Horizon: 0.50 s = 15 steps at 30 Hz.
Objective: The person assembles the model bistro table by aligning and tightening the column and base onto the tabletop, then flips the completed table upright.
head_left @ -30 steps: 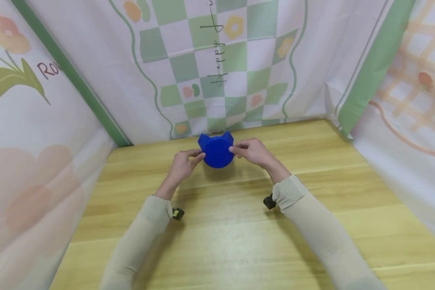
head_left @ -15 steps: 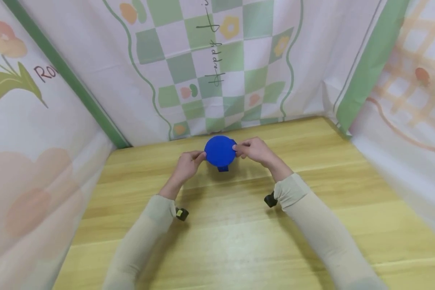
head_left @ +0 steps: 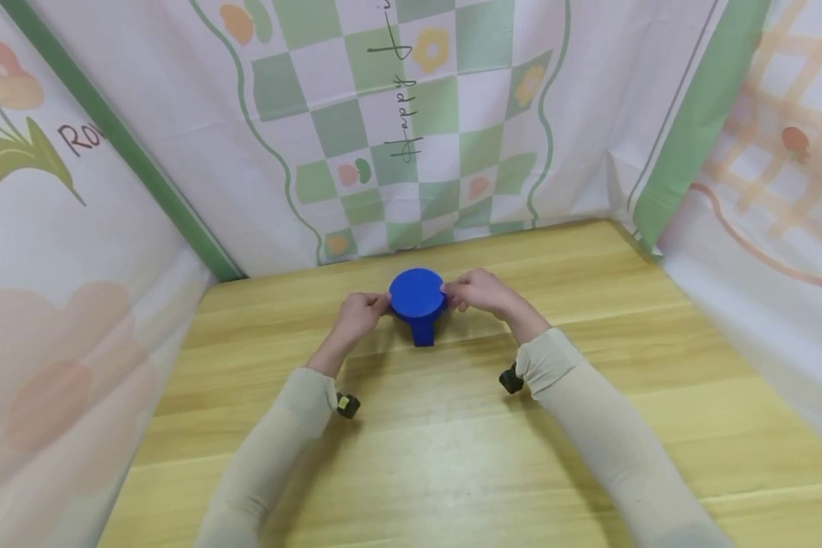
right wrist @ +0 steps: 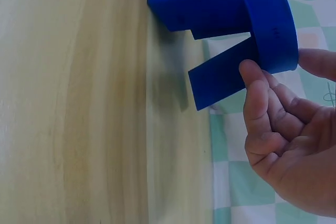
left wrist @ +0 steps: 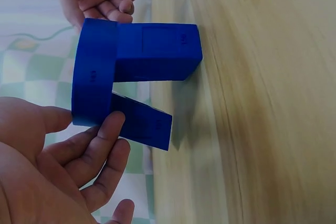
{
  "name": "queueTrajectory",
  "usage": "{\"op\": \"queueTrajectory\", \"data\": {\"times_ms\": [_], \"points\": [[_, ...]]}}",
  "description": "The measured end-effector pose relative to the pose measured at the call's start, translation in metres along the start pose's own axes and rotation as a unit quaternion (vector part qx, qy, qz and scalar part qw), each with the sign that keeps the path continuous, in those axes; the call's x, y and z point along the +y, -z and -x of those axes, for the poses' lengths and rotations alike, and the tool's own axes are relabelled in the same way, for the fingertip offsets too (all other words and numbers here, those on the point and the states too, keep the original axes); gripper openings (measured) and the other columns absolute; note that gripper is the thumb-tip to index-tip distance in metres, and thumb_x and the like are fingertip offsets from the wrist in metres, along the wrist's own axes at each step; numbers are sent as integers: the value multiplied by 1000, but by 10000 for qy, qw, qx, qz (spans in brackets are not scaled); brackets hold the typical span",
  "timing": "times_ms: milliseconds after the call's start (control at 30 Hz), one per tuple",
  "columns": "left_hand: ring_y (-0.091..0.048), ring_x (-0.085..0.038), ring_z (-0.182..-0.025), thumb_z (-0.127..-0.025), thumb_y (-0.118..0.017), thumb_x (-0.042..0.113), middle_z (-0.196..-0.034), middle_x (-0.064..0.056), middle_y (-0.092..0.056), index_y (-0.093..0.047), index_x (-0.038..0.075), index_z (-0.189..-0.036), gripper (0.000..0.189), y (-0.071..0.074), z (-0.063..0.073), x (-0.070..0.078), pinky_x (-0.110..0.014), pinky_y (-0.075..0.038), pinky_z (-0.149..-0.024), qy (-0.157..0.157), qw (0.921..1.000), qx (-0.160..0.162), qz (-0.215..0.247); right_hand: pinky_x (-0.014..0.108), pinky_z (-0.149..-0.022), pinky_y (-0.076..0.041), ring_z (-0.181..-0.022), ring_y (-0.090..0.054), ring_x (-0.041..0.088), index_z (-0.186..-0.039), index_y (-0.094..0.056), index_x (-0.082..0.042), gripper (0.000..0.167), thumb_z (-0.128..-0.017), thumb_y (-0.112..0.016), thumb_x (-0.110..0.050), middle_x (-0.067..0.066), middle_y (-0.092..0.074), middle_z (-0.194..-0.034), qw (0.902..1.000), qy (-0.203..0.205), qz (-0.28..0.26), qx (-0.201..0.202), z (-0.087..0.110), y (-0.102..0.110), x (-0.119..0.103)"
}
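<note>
A small blue toy stool [head_left: 416, 293] with a round top and block-like legs stands upright near the far side of the wooden table. One leg [left wrist: 160, 48] points down toward the wood; whether the feet touch it I cannot tell. My left hand [head_left: 358, 313] pinches the rim of the top from the left, thumb on the upper edge and fingers beneath. On the opposite side, my right hand [head_left: 485, 293] pinches the rim the same way, with its fingertips close to a leg [right wrist: 223, 74] in the right wrist view.
The wooden table [head_left: 425, 441] spreads toward me. A checkered cloth [head_left: 411, 122] hangs behind its far edge, and patterned cloths hang on both sides. A small black device [head_left: 348, 405] sits at my left cuff, another black device [head_left: 511, 379] at my right.
The stool has tipped from its top facing me, legs pointing away, to its top facing up and legs down. Both hands keep their grip and have come slightly lower.
</note>
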<state>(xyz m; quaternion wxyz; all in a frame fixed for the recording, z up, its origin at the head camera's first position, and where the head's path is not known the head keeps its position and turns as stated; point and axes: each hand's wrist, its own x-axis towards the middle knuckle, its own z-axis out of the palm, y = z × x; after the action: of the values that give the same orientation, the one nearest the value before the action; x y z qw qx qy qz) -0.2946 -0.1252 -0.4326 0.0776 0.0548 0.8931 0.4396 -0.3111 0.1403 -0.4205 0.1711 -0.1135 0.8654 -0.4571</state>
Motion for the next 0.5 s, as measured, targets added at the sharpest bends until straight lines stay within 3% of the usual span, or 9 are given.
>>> {"op": "queueTrajectory", "data": {"times_ms": [300, 500], "points": [[-62, -28, -125, -104, -47, 43, -110, -9, -76, -76, 9, -110, 46, -5, 2, -4, -45, -48, -106, -185, 9985, 129, -496, 52, -106, -46, -99, -70, 38, -131, -60, 5, 53, -103, -51, -39, 21, -75, -106, 9988, 51, 457, -151, -1, -2, 3], [-66, -29, -117, -104, -47, 42, -119, -8, -73, -71, 12, -123, 43, -4, 12, -5, -45, -52, -101, -466, 9914, 235, -1203, 51, -105, -48, -104, -70, 34, -135, -60, -1, 58, -103, -47, -48, 18, -74, -111, 9965, -1, 824, -159, 1, 3, 7]]}}
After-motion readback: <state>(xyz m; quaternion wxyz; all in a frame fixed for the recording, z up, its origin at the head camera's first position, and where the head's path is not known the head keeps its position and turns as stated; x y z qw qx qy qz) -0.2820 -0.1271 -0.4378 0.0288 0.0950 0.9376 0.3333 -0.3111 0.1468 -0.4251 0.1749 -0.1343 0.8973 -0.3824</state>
